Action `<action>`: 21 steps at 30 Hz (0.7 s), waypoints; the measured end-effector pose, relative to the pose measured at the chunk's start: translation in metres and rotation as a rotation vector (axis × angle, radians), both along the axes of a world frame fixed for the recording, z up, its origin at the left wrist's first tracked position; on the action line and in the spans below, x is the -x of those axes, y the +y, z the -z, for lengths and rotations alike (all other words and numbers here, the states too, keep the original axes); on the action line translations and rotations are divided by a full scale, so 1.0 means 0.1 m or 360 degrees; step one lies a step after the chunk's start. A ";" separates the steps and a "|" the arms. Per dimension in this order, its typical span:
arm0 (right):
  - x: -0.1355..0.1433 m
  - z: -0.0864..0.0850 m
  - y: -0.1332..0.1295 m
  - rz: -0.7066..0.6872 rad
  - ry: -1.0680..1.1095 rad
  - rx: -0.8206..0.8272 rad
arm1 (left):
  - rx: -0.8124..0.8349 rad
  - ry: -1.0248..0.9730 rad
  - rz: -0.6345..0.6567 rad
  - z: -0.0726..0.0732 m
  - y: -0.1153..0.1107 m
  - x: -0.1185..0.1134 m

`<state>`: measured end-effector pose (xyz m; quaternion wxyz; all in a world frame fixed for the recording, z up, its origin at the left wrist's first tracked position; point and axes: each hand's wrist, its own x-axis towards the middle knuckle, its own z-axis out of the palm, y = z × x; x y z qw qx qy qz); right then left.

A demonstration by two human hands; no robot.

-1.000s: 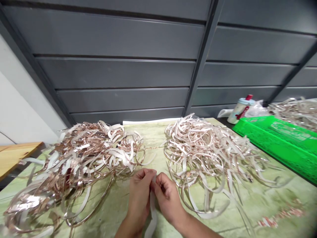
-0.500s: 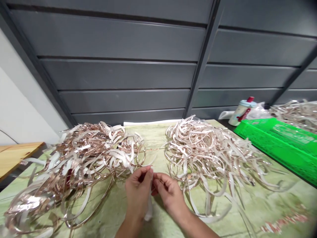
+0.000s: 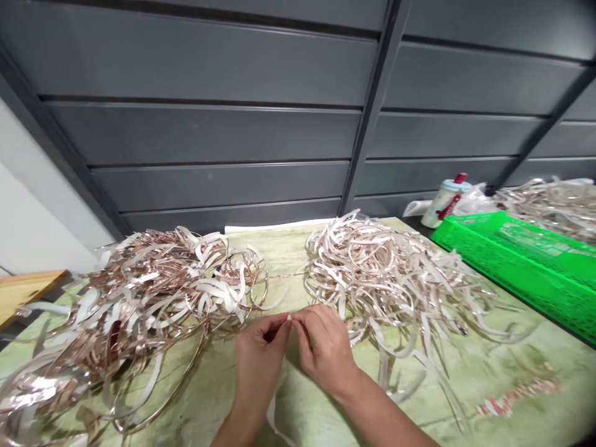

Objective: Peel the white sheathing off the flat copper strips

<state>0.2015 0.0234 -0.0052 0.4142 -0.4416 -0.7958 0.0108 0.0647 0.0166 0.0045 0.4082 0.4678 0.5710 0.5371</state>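
My left hand (image 3: 261, 351) and my right hand (image 3: 325, 347) meet fingertip to fingertip over the table's middle. Both are closed in a pinch on the end of a thin whitish strip (image 3: 274, 415); a small white bit shows between the fingertips. The strip's lower part hangs behind my left wrist towards the near edge. Left of my hands lies a tangled pile of shiny rose-gold and white strips (image 3: 153, 273). To the right is another heap of curled, paler strips (image 3: 372, 267). My fingers hide most of the held end.
A green plastic basket (image 3: 521, 273) stands at the right, with a lidded cup (image 3: 442, 202) behind it. More strips (image 3: 554, 202) lie at the far right. A grey panelled wall (image 3: 223, 136) rises behind the green-patterned table (image 3: 223, 397). A wooden board (image 3: 28, 288) juts in at left.
My right hand has turned and risen, its fingertips now meeting those of my left hand at the strip's end. The hanging strip has shifted lower, and the view has moved slightly.
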 end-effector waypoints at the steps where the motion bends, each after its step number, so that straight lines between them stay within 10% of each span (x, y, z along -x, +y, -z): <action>1: 0.00 0.00 0.00 0.0022 -0.0052 -0.0020 | -0.0028 0.0066 0.0035 0.00 0.00 0.00; 12: 0.00 -0.07 -0.01 0.0238 -0.0387 -0.0090 | -0.0176 0.0533 0.0199 0.02 -0.02 0.00; 21: -0.04 -0.12 0.00 0.0175 -0.0022 0.0313 | -0.0152 0.0476 0.0376 0.01 0.01 0.08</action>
